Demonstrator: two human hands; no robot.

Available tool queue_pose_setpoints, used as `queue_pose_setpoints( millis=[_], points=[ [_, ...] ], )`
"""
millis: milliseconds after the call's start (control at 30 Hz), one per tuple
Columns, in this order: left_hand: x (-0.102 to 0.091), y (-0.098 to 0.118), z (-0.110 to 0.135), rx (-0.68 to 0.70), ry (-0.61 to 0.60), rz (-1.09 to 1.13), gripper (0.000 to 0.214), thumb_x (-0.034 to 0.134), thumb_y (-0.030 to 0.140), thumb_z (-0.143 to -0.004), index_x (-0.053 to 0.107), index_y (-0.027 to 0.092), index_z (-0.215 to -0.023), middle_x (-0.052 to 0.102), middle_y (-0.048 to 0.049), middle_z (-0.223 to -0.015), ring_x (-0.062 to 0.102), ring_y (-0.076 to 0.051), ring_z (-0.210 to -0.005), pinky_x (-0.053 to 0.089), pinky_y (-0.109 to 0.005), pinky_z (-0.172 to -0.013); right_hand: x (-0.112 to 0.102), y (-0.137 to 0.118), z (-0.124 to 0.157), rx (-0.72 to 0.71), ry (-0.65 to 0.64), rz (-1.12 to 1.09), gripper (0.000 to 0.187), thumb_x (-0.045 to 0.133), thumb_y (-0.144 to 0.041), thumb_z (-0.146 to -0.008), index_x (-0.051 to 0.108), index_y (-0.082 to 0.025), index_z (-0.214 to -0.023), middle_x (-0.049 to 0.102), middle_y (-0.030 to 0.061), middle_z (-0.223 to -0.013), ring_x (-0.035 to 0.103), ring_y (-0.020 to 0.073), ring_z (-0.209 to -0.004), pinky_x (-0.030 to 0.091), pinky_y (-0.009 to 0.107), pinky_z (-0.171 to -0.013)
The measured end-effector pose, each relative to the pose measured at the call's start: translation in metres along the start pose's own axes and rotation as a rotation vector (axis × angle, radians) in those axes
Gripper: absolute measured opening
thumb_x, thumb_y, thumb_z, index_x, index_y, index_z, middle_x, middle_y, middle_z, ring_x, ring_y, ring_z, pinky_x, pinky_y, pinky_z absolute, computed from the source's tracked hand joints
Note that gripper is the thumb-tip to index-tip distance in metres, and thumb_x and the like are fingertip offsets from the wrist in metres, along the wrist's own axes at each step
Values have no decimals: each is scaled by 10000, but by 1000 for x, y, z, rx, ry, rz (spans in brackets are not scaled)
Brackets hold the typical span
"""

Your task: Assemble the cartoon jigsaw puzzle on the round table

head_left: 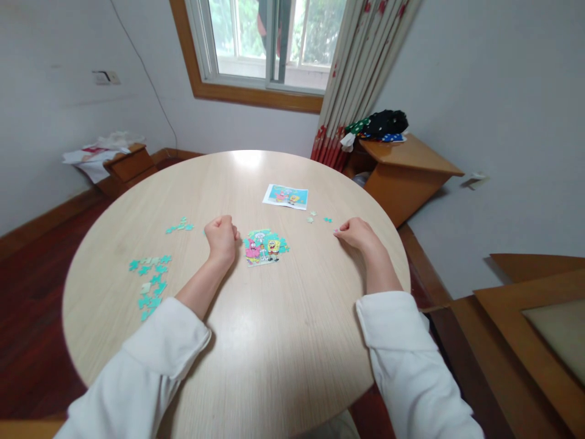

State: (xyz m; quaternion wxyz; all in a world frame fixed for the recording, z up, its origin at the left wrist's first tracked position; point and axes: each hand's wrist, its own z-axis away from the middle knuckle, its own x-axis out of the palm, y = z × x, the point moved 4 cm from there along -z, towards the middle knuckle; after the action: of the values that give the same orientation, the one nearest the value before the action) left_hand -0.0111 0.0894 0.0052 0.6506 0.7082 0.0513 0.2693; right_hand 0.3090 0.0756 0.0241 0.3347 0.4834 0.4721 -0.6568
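A partly joined jigsaw puzzle [262, 247] with cartoon figures lies in the middle of the table. Just left of it, my left hand [221, 239] rests on the table as a closed fist, apart from the puzzle; its inside is hidden. To the right, my right hand [359, 234] has its thumb and fingers pinched together low over the table. Whatever may be between those fingertips is too small to make out. Close by lie a few loose jigsaw pieces [328, 219], teal and pale. Behind the puzzle is a printed reference picture [287, 197] of the same cartoon characters.
Several teal and pale jigsaw pieces [154, 285] are scattered at the left of the round table [274, 347], with another small group [181, 225] farther back. Beyond the table stand a wooden cabinet [411, 155] with cloths on it, a curtain [354, 79] and a window.
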Motion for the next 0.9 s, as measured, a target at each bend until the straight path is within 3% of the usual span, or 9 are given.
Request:
queue_pose_setpoints(
  millis=[300, 533, 600, 667, 767, 833, 867, 900],
  points=[
    [0, 4, -2, -147, -27, 275, 307, 497, 78, -569, 225, 207, -509, 171, 133, -367, 130, -17, -320, 118, -172, -347, 3, 0, -3, 0, -26, 10, 145, 637, -254, -781, 710, -149, -848, 712, 86, -845, 619, 166, -738, 380, 245, -604],
    [-2, -2, -9, -165, -33, 248, 320, 491, 51, -583, 222, 209, -513, 152, 128, -398, 119, -28, -338, 111, -191, -370, 5, 2, -7, 2, 35, -100, 106, 674, -221, -720, 706, -155, -796, 698, 77, -807, 606, 165, -739, 379, 248, -615],
    [-6, -1, -10, -54, -35, 121, 348, 502, 75, -616, 198, 216, -523, 147, 119, -426, 153, -40, -347, 150, -196, -382, 6, 1, -7, -7, 48, -152, 86, 679, -198, -702, 699, -148, -770, 686, 67, -761, 590, 152, -702, 377, 242, -606],
    [-9, 5, -6, 173, -45, -123, 369, 517, 100, -643, 188, 219, -526, 173, 101, -452, 242, -56, -372, 226, -202, -412, 7, -1, -6, -29, 47, -203, 73, 679, -178, -691, 693, -138, -751, 668, 53, -711, 571, 139, -663, 376, 237, -600],
    [3, 13, 13, 549, -231, -611, 260, 530, 160, -696, 332, 212, -536, 387, 44, -509, 455, -113, -525, 398, -251, -576, 8, -6, -5, -60, 29, -269, 85, 666, -160, -689, 687, -124, -763, 646, 37, -667, 542, 126, -612, 375, 237, -592],
    [17, 10, 32, 690, -462, -868, 85, 500, 242, -766, 553, 177, -752, 634, -71, -806, 596, -200, -811, 455, -344, -793, 8, -9, -5, -74, 29, -301, 112, 657, -147, -683, 684, -118, -788, 644, 34, -673, 533, 120, -601, 377, 236, -595],
    [22, 6, 41, 734, -542, -982, 229, 476, 289, -803, 594, 151, -942, 651, -131, -1045, 581, -244, -1018, 411, -401, -934, 8, -10, -5, -84, 36, -312, 132, 657, -141, -677, 684, -115, -803, 647, 35, -684, 532, 118, -604, 379, 236, -601],
    [26, 2, 48, 751, -592, -1095, 376, 454, 344, -830, 568, 126, -1115, 573, -170, -1265, 492, -278, -1205, 314, -452, -1050, 8, -12, -5, -97, 45, -321, 154, 658, -137, -671, 685, -113, -821, 650, 37, -696, 532, 117, -609, 381, 236, -608]
  ],
)
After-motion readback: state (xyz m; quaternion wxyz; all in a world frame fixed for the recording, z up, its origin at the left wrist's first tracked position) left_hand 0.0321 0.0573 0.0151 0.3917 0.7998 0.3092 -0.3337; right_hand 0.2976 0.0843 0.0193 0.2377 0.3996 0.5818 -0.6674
